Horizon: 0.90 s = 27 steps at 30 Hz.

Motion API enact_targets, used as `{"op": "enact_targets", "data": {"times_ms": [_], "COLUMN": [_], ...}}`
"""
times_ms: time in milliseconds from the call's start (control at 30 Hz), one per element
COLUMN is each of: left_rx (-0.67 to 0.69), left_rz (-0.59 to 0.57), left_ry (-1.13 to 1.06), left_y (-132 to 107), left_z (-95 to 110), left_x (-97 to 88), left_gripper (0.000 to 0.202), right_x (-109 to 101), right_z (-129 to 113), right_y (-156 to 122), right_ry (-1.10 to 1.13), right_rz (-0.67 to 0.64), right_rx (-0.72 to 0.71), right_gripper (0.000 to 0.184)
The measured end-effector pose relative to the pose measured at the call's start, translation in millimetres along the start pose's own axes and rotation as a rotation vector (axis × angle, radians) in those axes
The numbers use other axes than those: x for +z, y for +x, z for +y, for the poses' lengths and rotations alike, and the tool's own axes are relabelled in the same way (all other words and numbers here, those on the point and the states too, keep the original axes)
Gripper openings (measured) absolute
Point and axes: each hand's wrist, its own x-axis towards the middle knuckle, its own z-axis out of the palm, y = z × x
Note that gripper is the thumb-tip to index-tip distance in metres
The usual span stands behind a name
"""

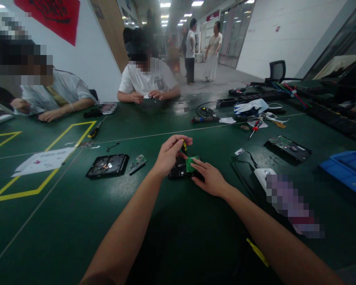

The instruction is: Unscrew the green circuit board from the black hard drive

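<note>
A hard drive (174, 172) with a green circuit board (191, 164) on its top lies on the table in front of me. My left hand (169, 155) is closed around a small yellow and black screwdriver (184, 147), held upright over the drive. The screwdriver's tip is hard to make out behind the fingers. My right hand (211, 179) rests with stretched fingers on the board and the drive's right side. To the left lie another hard drive (107, 165) and a loose circuit board (137, 163).
A third hard drive (288, 149), a blue tray (348, 170) and a white power strip (265, 174) with a cable are to the right. Screwdrivers (255, 128) (95, 130) and a glove (250, 107) lie farther back. Two people sit across the green table (62, 221).
</note>
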Motion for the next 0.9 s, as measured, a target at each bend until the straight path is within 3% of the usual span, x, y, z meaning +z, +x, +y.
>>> {"op": "enact_targets", "data": {"times_ms": [467, 733, 900], "left_rx": [0.004, -0.118, -0.131], "left_rz": [0.119, -0.017, 0.011], "left_ry": [0.134, -0.09, -0.187], "left_y": [-2.2, -3.5, -2.7], "left_z": [3.2, 10.4, 9.5], "left_x": [4.0, 5.1, 8.5], "left_gripper": [0.028, 0.023, 0.018], "right_x": [2.0, 2.6, 1.8], "right_z": [0.7, 0.6, 0.5], "right_y": [-0.7, -1.0, -0.5], "right_ry": [-0.008, -0.005, -0.005], "right_rz": [0.005, 0.015, 0.003], "right_rx": [0.001, 0.002, 0.001], "right_gripper": [0.053, 0.053, 0.053]}}
